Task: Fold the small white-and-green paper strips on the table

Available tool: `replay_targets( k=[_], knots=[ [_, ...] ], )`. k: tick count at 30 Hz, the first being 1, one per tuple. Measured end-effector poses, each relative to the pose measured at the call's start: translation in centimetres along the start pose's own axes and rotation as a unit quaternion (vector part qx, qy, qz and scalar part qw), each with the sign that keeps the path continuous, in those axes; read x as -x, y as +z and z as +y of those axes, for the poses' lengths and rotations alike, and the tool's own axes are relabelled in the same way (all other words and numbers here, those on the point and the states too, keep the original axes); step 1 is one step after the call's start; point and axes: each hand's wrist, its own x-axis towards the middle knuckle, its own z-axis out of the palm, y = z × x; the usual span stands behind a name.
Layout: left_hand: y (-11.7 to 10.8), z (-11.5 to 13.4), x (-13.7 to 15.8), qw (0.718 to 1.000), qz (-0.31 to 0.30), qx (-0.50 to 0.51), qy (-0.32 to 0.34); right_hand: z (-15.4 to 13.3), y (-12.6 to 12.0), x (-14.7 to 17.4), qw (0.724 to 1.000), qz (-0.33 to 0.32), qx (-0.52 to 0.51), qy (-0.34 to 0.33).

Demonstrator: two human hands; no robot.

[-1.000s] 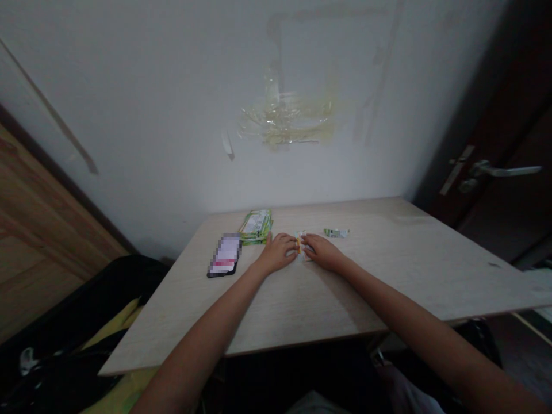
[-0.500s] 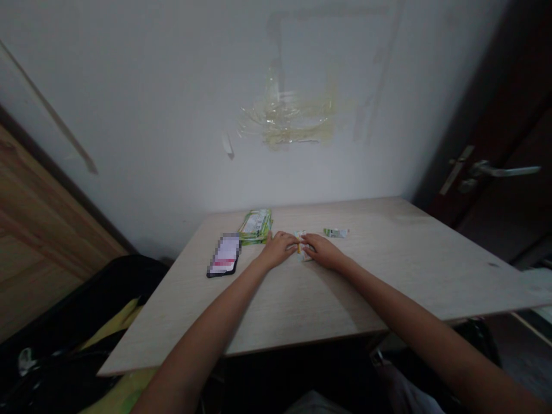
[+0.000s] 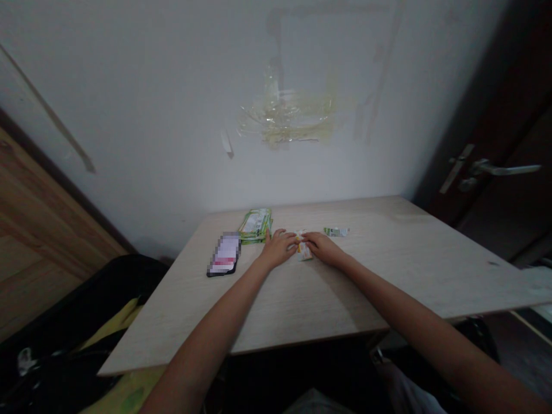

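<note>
1 wht/yel packet [image 3: 305,252] btwn L grip [image 3: 279,248] & R grip [image 3: 325,249], touching both.

Dim, greyish light here! Glints flash off the tape [image 3: 280,118], soft shadow hugs the right forearm [image 3: 401,307], the door [image 3: 509,201] sits in gloom. Table [image 3: 353,310] corners stretch wide, phone [image 3: 224,254] screen's pixelated, and the wrapper's [image 3: 305,253] print looks blurry, perhaps just too small.

Left hand [image 3: 277,250] faces right hand [image 3: 324,248] (both palm-down).
</note>
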Motion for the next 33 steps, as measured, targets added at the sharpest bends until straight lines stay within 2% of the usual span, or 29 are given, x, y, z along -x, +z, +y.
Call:
replay_targets(
  k=[4,10,20,33],
  knots=[
    [0.0,0.1,0.0,1.0,0.005,-0.002,0.001,0.2,-0.1,-0.2,0.999,0.009,-0.024,0.025],
    [0.3,0.1,0.1,1.0,0.015,0.007,0.0,0.3,-0.6,0.0,0.997,0.06,-0.028,0.029],
    [0.2,0.1,0.0,1.0,0.011,0.005,-0.012,0.0,-0.7,-0.3,0.998,0.035,0.023,0.041],
    [-0.1,0.2,0.1,1.0,0.003,0.019,-0.023,-0.5,-1.5,-1.4,0.987,-0.021,0.145,0.06]
  ],
)
